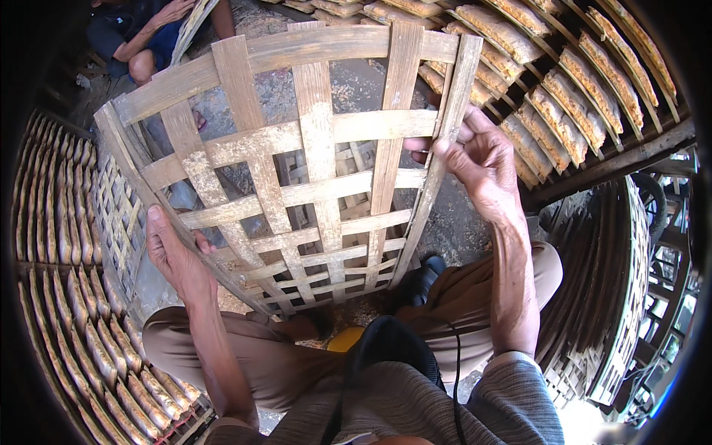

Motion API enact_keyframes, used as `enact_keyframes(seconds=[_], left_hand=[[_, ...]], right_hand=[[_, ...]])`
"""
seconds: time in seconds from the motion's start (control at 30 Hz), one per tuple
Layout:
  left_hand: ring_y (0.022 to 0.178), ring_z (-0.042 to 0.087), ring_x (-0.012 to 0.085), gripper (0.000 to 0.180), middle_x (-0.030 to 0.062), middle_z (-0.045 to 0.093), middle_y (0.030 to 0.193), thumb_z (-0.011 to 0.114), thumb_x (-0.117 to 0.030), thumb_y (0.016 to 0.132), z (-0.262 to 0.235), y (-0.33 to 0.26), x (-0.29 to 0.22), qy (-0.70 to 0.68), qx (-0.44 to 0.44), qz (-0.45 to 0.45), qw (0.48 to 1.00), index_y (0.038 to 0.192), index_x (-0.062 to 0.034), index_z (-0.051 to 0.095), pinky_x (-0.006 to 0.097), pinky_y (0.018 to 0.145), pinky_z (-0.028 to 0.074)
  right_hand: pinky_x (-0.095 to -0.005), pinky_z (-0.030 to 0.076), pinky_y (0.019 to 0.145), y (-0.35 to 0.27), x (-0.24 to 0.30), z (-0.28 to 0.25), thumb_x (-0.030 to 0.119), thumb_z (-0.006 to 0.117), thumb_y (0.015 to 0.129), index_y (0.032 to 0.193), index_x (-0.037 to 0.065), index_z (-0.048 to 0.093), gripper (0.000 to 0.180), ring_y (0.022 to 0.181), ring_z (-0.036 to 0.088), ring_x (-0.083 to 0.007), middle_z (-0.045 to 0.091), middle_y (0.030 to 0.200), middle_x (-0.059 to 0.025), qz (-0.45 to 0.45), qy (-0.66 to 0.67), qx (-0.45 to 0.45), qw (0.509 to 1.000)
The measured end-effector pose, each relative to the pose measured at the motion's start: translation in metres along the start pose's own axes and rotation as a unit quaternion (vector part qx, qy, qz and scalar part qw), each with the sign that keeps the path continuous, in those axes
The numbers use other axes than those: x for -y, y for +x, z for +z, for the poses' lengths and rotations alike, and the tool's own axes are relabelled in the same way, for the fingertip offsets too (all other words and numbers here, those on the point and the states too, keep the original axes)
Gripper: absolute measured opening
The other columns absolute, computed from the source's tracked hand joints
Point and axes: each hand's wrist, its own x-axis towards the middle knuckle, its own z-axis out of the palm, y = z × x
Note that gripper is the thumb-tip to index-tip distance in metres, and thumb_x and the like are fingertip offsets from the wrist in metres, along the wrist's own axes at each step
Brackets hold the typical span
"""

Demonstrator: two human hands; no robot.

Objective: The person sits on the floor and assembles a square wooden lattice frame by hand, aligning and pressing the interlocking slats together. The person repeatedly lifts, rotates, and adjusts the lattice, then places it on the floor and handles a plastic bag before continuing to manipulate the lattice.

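Observation:
Between my two hands stands a woven bamboo tray (319, 128), an open lattice of flat strips with narrow rails along its sides. It is tilted up in front of my knees, and bits of pale residue cling to the strips. My left hand (176, 256) grips the left rail, thumb on the near face and fingertips showing behind. Higher up on the right rail, my right hand (482, 159) pinches the edge between thumb and fingers. Nothing lies on the lattice; through its gaps the floor and more lattice show.
Racks of slabs (571, 111) in rows fill the upper right, with similar racks (67, 200) at the left. Many lattice trays (593, 289) stand stacked at my right. Another lattice tray (119, 215) leans at the left. A co-worker (148, 37) sits at the top left, holding a panel.

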Motion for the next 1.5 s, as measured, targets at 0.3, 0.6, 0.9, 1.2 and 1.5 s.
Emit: enact_keyframes(seconds=[0.3, 0.6, 0.9, 1.2, 1.5], left_hand=[[0.051, 0.044, 0.0085, 0.043, -0.0016, 0.049, 0.067, 0.058, -0.054, 0.103, -0.001, 0.003, -0.003, 0.007, -0.016, 0.009, 1.0, 0.092, -0.013, 0.056, 0.025, 0.046, 0.035], [0.047, 0.046, 0.0096, 0.043, -0.0011, 0.047, 0.065, 0.063, -0.052, 0.102, -0.001, 0.001, -0.009, -0.009, -0.035, -0.002, 0.999, 0.091, -0.0115, 0.057, 0.026, 0.043, 0.036], [0.047, 0.045, 0.0104, 0.043, -0.0008, 0.047, 0.065, 0.061, -0.049, 0.104, -0.001, -0.003, -0.007, -0.013, -0.019, 0.042, 0.999, 0.088, -0.0099, 0.055, 0.026, 0.043, 0.036], [0.048, 0.044, 0.0104, 0.046, -0.0001, 0.045, 0.063, 0.063, -0.056, 0.1, 0.001, -0.002, -0.009, -0.027, -0.042, 0.017, 0.999, 0.091, -0.0113, 0.054, 0.026, 0.046, 0.034], [0.05, 0.045, 0.0117, 0.047, 0.0023, 0.051, 0.07, 0.063, -0.054, 0.1, 0.004, -0.002, -0.012, -0.033, -0.042, 0.015, 0.998, 0.1, -0.0079, 0.057, 0.027, 0.046, 0.036]], right_hand=[[-0.035, 0.056, 0.096, -0.01, -0.012, -0.007, 0.013, 0.065, 0.102, 0.131, -0.001, 0.063, 0.033, 0.105, 0.07, -0.0159, 0.076, 0.109, -0.0133, 0.034, -0.091, 0.028, 0.995], [-0.0331, 0.053, 0.074, -0.016, -0.028, -0.005, 0.019, 0.067, 0.101, 0.119, -0.002, 0.063, 0.028, 0.08, 0.063, -0.0116, 0.069, 0.084, -0.0067, 0.03, -0.187, 0.007, 0.982], [-0.0318, 0.055, 0.084, -0.015, -0.031, 0.01, 0.01, 0.066, 0.102, 0.115, -0.005, 0.06, 0.021, 0.089, 0.068, -0.0136, 0.073, 0.098, -0.0106, 0.014, -0.022, -0.009, 1.0], [-0.0317, 0.053, 0.093, -0.016, -0.032, 0.01, -0.005, 0.06, 0.094, 0.131, -0.003, 0.054, 0.038, 0.106, 0.065, -0.015, 0.069, 0.116, -0.0109, 0.014, -0.072, 0.003, 0.997], [-0.0323, 0.053, 0.095, -0.016, -0.024, 0.003, -0.001, 0.067, 0.095, 0.126, -0.003, 0.058, 0.032, 0.103, 0.066, -0.0144, 0.072, 0.11, -0.0099, 0.042, 0.001, 0.064, 0.997]])
